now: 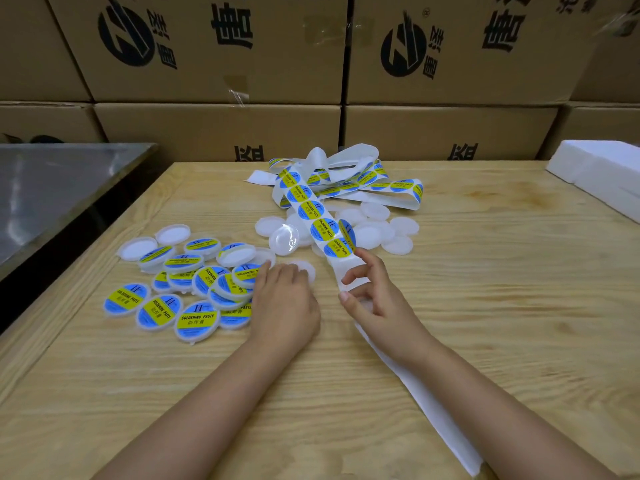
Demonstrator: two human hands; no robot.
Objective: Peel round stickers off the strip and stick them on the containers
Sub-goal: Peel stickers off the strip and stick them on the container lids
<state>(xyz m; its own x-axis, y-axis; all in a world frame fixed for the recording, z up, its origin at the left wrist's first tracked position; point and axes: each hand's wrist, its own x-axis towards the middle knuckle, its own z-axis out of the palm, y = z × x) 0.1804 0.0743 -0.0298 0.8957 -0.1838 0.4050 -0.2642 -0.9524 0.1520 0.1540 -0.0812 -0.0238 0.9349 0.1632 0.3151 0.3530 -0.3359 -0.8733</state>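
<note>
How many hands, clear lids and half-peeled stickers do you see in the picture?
Hands: 2, the left hand and the right hand
Clear lid: 1
Half-peeled sticker: 1, on the strip that the right hand holds
Total: 4

Stacked printed cardboard boxes (pixel 221 50) behind the wooden table (pixel 502 306), white foam block (pixel 599 168) right, steel surface (pixel 52 181) left.
</note>
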